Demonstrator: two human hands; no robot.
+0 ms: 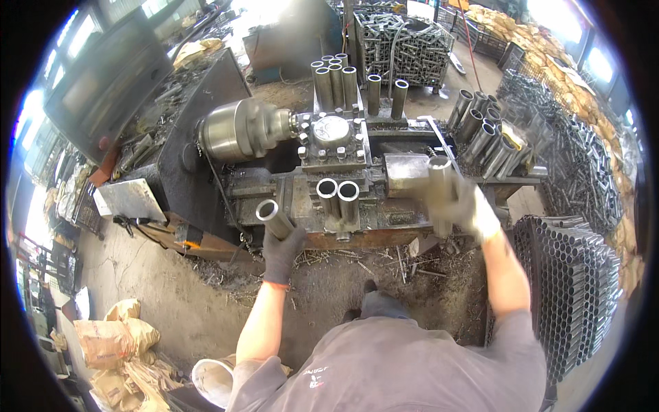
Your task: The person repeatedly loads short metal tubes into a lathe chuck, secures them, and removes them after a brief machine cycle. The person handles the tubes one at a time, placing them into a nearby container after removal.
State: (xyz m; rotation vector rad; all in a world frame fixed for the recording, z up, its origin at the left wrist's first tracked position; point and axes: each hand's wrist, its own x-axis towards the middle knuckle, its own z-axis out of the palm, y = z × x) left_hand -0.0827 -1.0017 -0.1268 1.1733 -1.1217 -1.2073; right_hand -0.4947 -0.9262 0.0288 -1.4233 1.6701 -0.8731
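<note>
My left hand (283, 255), in a dark glove, is wrapped around a short metal tube (270, 215) held nearly upright at the lathe's near edge. On the right, my gloved right hand (475, 211) grips another metal tube (441, 180); motion smears both it and the glove. Between my hands, a pair of metal tubes (329, 193) stands upright on the lathe's front ledge. Beyond them is the square tool post (332, 130) with bolts around its top. The lathe chuck (237, 132) is to its left, somewhat blurred.
Several tubes (335, 82) stand behind the tool post, and more tubes (484, 134) lean together at the right end. A large stack of tubes (573, 281) is at my right. Metal shavings (329, 255) litter the floor. Brown sacks (113, 343) lie at lower left.
</note>
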